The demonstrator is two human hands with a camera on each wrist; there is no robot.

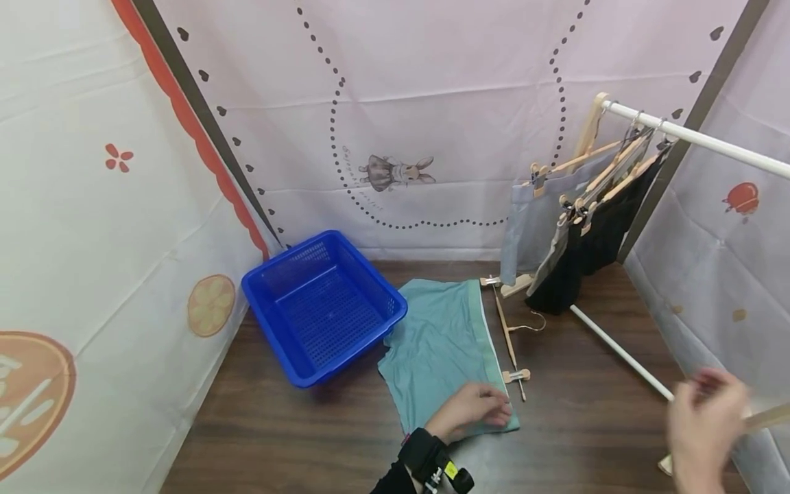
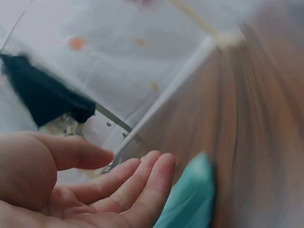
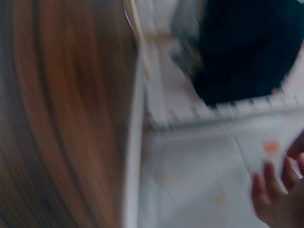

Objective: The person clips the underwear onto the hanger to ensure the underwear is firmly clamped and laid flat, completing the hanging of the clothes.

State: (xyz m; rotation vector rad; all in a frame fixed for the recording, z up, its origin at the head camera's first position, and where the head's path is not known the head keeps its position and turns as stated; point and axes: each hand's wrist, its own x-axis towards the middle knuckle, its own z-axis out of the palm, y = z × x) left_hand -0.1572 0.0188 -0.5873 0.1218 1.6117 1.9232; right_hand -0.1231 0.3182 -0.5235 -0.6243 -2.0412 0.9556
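Teal shorts (image 1: 438,336) lie flat on the wooden surface, their waistband edge along a wooden clip hanger (image 1: 507,326). The hanger's two clips sit at the waistband corners, and its hook points right. My left hand (image 1: 472,410) is over the lower part of the shorts; in the left wrist view its relaxed fingers (image 2: 156,183) hold nothing. Whether it touches the cloth cannot be told. Blurred by motion, my right hand (image 1: 706,425) is in the air at the lower right, near the rack's base. Its loosely bent fingers (image 3: 270,187) are free of any object.
A blue plastic basket (image 1: 333,309) stands left of the shorts, its corner beside them. At the right, a rack with a white rail (image 1: 710,140) carries grey-blue clothing (image 1: 543,213) and black clothing (image 1: 580,264) on clip hangers. A white lower bar (image 1: 623,353) runs near the surface.
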